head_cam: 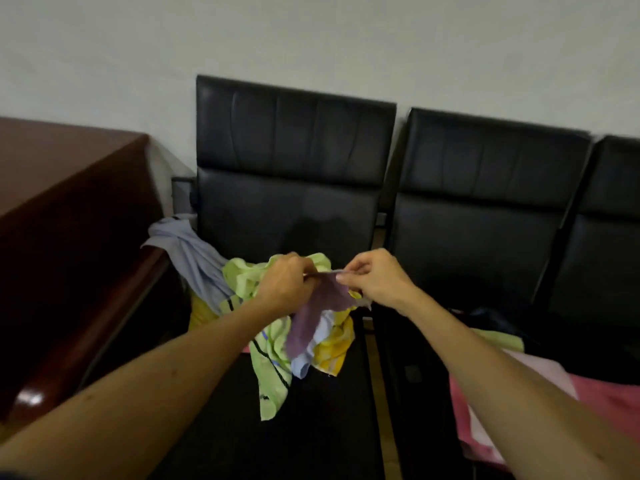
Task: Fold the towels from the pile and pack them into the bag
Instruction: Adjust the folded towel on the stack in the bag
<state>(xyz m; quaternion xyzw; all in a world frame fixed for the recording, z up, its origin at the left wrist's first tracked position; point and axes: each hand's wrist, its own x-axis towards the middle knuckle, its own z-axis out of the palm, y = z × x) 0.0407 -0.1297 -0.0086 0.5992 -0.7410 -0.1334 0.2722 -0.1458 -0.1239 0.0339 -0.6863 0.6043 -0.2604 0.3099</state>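
Hemmed in on the left by a dark red-brown wooden desk (69, 202), just beside the black padded chair (329, 427). Blocked behind by its upright backrest (294, 133). Crowded mid-seat by a crumpled pile of green, yellow and purple towels (273, 362). Open over the bare seat front and rightward above flat pink cloth (609, 400).

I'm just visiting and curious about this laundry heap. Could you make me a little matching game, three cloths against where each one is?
Cloths:
1. purple towel
2. pink cloth
3. grey-blue cloth

Places:
A. draped at the left edge of the pile
B. on the right seat
C. pinched by left hand and right hand

Pairs: 1-C, 2-B, 3-A
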